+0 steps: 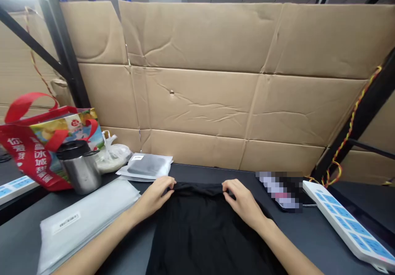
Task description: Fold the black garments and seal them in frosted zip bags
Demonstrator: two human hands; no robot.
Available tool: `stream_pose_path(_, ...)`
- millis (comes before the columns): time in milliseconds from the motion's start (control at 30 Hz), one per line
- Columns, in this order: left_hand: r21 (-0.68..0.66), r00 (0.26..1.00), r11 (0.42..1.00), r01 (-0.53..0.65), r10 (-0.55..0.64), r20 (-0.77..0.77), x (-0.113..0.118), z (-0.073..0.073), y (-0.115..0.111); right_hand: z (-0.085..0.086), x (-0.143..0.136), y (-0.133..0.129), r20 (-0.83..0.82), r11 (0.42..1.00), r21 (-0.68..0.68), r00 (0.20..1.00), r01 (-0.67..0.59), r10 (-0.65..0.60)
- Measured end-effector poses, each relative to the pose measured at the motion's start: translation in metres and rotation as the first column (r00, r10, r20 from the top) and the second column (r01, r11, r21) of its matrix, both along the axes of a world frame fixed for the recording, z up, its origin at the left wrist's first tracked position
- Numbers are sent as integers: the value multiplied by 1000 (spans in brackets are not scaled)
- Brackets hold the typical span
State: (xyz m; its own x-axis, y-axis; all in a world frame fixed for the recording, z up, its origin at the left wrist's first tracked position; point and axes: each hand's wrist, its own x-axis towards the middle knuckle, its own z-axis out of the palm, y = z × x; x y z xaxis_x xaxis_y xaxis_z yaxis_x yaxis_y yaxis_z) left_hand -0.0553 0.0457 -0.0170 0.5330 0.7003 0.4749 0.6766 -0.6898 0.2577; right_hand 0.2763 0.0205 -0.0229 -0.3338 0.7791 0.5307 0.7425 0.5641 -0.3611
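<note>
Evidently both grips, left (165,187) and right (232,189), pinch the far edge of the black fabric garment (197,229), spread on the counter (132,242) right of the barcoded plastic packets (89,217)

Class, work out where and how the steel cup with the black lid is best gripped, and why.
I'd grip the steel cup round its body, below the black lid, coming from the near side: it stands upright, and the red bag crowds it from behind.
</note>
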Motion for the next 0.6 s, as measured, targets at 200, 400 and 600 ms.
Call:
stream_pose_path(200,-93,981,988,122,-135,-141,-17,-7,-37,3,6,-42,70,983,-126,987,-136,146)
stream_pose_path(400,38,985,996,76,-69,-157,5,11,-32,-4,23,-26,-138,994,-70,986,83,-92)
stream_pose_path(600,-36,902,971,235,-231,-365,28,9,-40,-5,55,9,-82,955,-46,951,294,-297)
